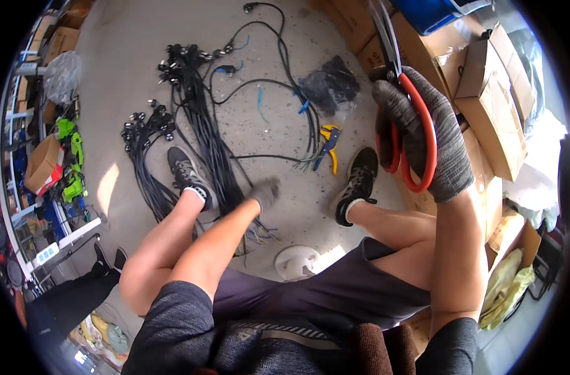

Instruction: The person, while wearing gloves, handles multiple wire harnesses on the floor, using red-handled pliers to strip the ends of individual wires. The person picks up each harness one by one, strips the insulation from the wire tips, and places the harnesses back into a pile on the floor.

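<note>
My right hand (449, 147), in a dark grey knit glove, is raised and closed around the red-handled scissors (429, 140); the blades point up and away. My left hand (267, 194), also gloved, is low beside the lower end of a long bundle of black power cables (200, 112). Motion blurs its fingers, and whether they hold a cable cannot be made out. The bundle's plugs lie at the far end, and bare wire ends show near my left hand. A second, smaller bundle of plug cables (149, 128) lies to its left.
A yellow-and-blue wire stripper (328, 149) lies on the floor near my right shoe. Loose black cable (285, 56) and a crumpled black plastic bag (330, 84) lie farther off. Cardboard boxes (491, 103) stack up on the right; a loaded shelf (22, 181) stands left. Another person's legs (72, 297) show lower left.
</note>
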`<state>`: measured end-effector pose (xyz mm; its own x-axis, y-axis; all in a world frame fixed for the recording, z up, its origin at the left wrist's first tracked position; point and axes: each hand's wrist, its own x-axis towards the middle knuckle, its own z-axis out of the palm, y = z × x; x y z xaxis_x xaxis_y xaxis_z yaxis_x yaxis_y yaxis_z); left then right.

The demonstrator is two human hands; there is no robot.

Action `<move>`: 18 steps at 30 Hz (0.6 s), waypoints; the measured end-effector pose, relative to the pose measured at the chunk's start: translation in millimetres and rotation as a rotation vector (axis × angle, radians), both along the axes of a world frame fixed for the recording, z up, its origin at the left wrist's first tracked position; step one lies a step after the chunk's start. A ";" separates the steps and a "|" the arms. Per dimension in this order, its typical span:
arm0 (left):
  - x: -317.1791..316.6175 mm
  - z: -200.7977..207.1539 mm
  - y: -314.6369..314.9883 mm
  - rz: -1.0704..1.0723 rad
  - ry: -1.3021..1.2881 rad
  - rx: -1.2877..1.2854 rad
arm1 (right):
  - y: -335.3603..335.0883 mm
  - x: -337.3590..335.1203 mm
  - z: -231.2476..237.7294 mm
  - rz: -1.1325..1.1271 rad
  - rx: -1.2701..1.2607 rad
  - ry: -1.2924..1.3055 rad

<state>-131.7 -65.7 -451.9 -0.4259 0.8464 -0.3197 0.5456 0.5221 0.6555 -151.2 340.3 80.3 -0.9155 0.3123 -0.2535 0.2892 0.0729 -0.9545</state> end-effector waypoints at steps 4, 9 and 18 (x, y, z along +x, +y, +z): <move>-79.8 135.2 154.4 0.331 0.033 -0.116 | 17.7 14.7 1.9 -0.065 0.008 -0.237; -160.8 128.0 205.6 0.555 0.323 -0.072 | 22.2 17.6 -13.1 -0.065 0.204 -0.154; -254.0 169.6 223.2 0.226 0.398 -0.571 | 29.4 10.5 -15.8 0.065 0.233 -0.157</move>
<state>-385.8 157.4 -282.3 -0.7464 0.4717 -0.4694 0.5241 0.8514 0.0221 -140.7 369.8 64.5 -0.8908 0.3204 -0.3221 0.4196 0.3086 -0.8536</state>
